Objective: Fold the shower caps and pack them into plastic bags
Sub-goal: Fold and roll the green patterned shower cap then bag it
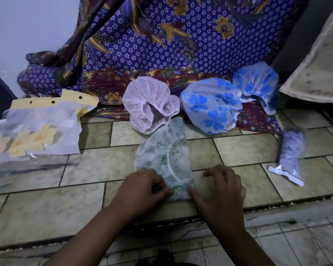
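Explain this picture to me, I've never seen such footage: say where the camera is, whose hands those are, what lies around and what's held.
There is no machine here: one camera worn on a person's head looks down at their own two hands. The left hand pinches the near end of a green shower cap that lies on the tiled surface; the right hand touches it with the thumb. Behind lie a pink cap, a blue-flowered cap and a second blue cap. Plastic bags lie left; a packed bag lies right.
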